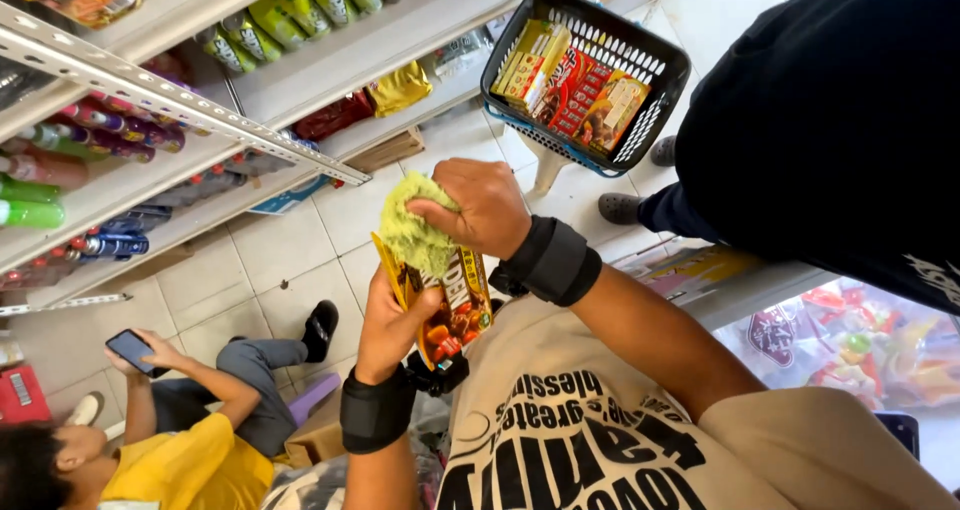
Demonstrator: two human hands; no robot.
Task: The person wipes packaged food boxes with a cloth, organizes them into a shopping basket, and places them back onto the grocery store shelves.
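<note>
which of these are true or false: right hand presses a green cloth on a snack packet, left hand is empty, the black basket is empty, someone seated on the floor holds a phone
1. The right hand presses a green cloth on a snack packet. True.
2. The left hand is empty. False: it grips the packet from below.
3. The black basket is empty. False: it holds several boxes.
4. A seated person in a yellow shirt holds a phone. True.

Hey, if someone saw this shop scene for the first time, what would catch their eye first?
At centre, the right hand presses a yellow-green cloth onto an orange snack packet held by the left hand. Above, a dark basket holds colourful boxes on the tiled floor. At lower left, a seated person in yellow holds a phone.
</note>
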